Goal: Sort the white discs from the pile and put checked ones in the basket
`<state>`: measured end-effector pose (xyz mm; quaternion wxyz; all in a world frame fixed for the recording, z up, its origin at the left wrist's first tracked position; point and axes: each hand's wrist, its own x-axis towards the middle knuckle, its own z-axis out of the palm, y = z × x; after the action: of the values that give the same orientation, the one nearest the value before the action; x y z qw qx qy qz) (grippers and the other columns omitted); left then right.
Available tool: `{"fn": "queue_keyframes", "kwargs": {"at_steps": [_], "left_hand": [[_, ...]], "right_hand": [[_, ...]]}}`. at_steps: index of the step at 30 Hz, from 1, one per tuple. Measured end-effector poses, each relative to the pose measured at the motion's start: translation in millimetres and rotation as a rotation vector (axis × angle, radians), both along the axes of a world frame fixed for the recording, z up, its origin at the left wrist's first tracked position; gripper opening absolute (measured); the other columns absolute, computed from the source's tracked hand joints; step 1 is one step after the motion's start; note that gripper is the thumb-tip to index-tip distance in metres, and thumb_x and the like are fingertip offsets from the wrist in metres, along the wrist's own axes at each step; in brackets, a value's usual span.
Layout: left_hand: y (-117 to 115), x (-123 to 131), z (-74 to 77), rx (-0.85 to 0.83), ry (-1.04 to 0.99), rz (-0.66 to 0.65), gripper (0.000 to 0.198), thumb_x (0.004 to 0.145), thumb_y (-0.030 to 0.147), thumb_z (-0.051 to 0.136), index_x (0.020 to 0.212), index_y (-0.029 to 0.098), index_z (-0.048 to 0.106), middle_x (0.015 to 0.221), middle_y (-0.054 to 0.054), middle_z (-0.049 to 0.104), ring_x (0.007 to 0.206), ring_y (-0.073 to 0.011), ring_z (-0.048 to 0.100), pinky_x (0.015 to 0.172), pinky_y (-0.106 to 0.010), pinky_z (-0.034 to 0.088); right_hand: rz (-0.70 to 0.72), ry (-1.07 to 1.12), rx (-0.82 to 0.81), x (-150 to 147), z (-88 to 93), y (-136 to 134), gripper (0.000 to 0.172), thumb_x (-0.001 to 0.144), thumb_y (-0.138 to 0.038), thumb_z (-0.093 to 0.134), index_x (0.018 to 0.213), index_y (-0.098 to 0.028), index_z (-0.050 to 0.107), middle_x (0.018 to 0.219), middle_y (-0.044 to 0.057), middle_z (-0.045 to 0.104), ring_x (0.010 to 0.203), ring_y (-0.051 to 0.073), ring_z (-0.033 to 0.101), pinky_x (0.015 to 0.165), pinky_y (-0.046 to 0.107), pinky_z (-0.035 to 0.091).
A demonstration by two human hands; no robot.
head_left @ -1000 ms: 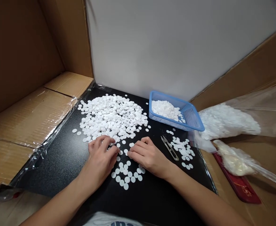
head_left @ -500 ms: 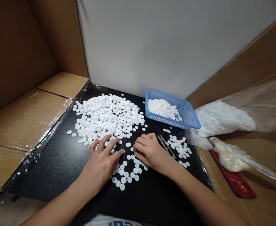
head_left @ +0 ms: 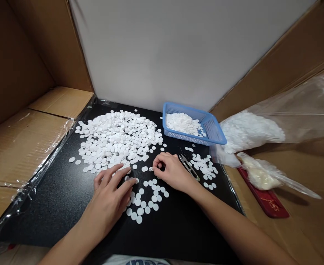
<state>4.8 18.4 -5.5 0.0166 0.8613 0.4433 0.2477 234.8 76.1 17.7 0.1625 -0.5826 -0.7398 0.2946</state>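
Observation:
My left hand [head_left: 109, 195] rests palm-down with its fingers spread at the near edge of a large heap of thin white round discs [head_left: 117, 138]. Thumb and forefinger of my right hand [head_left: 174, 171] are pinched on a white disc [head_left: 151, 169], partly hidden by the fingertips. Between and in front of my hands lie loose white discs [head_left: 143, 204], mostly flat and some overlapping. Thread snips [head_left: 189, 167] lie just right of my right hand, beside a smaller group of discs [head_left: 204, 165].
A blue plastic basket [head_left: 195, 139] partly filled with white pieces stands at the back right. Beyond it is a clear bag of white pieces [head_left: 250, 130]. A smaller bag with cream contents [head_left: 261, 175] lies on a red case [head_left: 275, 208]. Cardboard [head_left: 34, 136] and a grey wall [head_left: 150, 55] border the black tabletop [head_left: 65, 198].
The view has shifted, so the scene sits further left. My right hand's fingers have curled from lying low over the discs into a pinch. My left hand stays spread near the heap.

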Motion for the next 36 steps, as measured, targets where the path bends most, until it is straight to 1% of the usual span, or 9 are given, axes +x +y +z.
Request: {"fn": "queue_keyframes", "kwargs": {"at_steps": [4,11,15,20,24,29,32,34,36], "left_hand": [[-7.3,-3.4,-6.0,-0.016,-0.033,-0.084,0.025,0.098,0.015,0.050,0.118,0.021,0.065,0.128,-0.009,0.066,0.126,-0.0282,0.055,0.101,-0.047,0.046],[-13.0,-3.0,-10.8,-0.079,-0.025,-0.110,0.026,0.099,0.017,0.049,0.119,0.022,0.064,0.130,-0.009,0.065,0.127,-0.0287,0.056,0.102,-0.050,0.050],[-14.3,-5.7,-10.6,-0.101,-0.056,-0.101,0.026,0.098,0.018,0.050,0.119,0.022,0.065,0.130,-0.009,0.065,0.127,-0.0277,0.057,0.102,-0.049,0.052],[-27.3,-10.4,-13.6,-0.099,-0.039,-0.076,0.029,0.099,0.020,0.050,0.125,0.021,0.062,0.135,-0.010,0.063,0.127,-0.0281,0.059,0.101,-0.049,0.055],[-37.5,-9.8,-15.3,-0.076,-0.026,-0.054,0.031,0.099,0.023,0.050,0.129,0.021,0.060,0.138,-0.010,0.062,0.128,-0.0275,0.059,0.101,-0.048,0.056],[-39.5,-4.8,-19.0,-0.076,0.017,-0.020,0.040,0.100,0.025,0.047,0.139,0.020,0.053,0.147,-0.010,0.055,0.133,-0.0271,0.055,0.106,-0.047,0.053],[-39.0,1.5,-20.2,-0.078,0.033,-0.008,0.045,0.100,0.024,0.045,0.145,0.021,0.047,0.151,-0.010,0.050,0.137,-0.0265,0.051,0.109,-0.046,0.050],[-39.8,6.2,-19.6,-0.082,0.027,-0.019,0.046,0.101,0.023,0.043,0.147,0.020,0.044,0.152,-0.011,0.050,0.138,-0.0262,0.050,0.109,-0.044,0.050],[-41.6,9.8,-18.6,-0.091,0.021,-0.058,0.047,0.101,0.020,0.042,0.148,0.019,0.043,0.150,-0.011,0.051,0.137,-0.0252,0.051,0.109,-0.042,0.050]], "right_hand": [[-0.016,-0.034,0.013,2.1,-2.7,5.3,0.016,0.082,-0.013,0.062,0.068,-0.020,0.057,0.074,-0.002,0.055,0.079,0.018,0.055,0.079,0.036,0.035],[0.096,-0.038,0.145,2.0,-7.0,-1.7,0.016,0.086,-0.006,0.060,0.079,-0.020,0.058,0.081,-0.002,0.058,0.081,0.017,0.055,0.079,0.034,0.035],[0.117,0.025,0.202,7.3,-11.4,-5.1,0.016,0.092,-0.008,0.055,0.087,-0.022,0.062,0.088,0.001,0.062,0.081,0.017,0.058,0.081,0.037,0.040],[0.076,0.206,0.243,16.1,-21.2,-10.7,0.024,0.096,-0.010,0.046,0.101,-0.022,0.066,0.100,0.007,0.062,0.094,0.021,0.062,0.080,0.037,0.051],[0.107,0.218,0.299,13.7,-29.9,-18.6,0.030,0.096,-0.011,0.047,0.108,-0.026,0.070,0.098,0.008,0.059,0.095,0.023,0.060,0.082,0.040,0.054],[0.157,0.219,0.353,3.3,-34.9,-23.5,0.033,0.097,-0.012,0.048,0.118,-0.027,0.069,0.104,0.009,0.060,0.100,0.023,0.059,0.085,0.041,0.056],[0.164,0.231,0.363,-1.5,-35.1,-25.9,0.031,0.097,-0.014,0.050,0.118,-0.027,0.068,0.105,0.009,0.060,0.100,0.024,0.059,0.086,0.042,0.056],[0.116,0.248,0.363,-2.8,-35.0,-28.4,0.027,0.097,-0.016,0.052,0.115,-0.027,0.069,0.104,0.009,0.060,0.099,0.025,0.059,0.086,0.043,0.055],[0.059,0.247,0.372,-2.4,-34.8,-30.3,0.021,0.096,-0.016,0.054,0.105,-0.026,0.070,0.100,0.008,0.059,0.096,0.025,0.059,0.085,0.042,0.054]]}}
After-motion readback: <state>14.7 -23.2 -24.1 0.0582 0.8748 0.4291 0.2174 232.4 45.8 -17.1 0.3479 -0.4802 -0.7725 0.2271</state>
